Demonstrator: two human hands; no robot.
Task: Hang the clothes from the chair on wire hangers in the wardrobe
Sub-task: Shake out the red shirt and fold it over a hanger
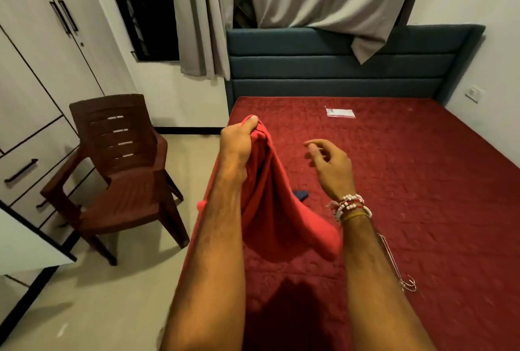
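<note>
Left hand [239, 139] is gripping one red garment [270, 210] by its bunched top, dangling it over the bed [422, 182]. Right hand [329, 162] is hovering loose, holding nothing. Wire hangers [405, 280], looks like two hooks, are lying on the bed. One brown chair [121, 168] is sitting beside the wardrobe [33, 69].

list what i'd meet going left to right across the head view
wardrobe → brown chair → left hand gripping the red garment → right hand, holding nothing → wire hangers on the bed → wall switch
</note>
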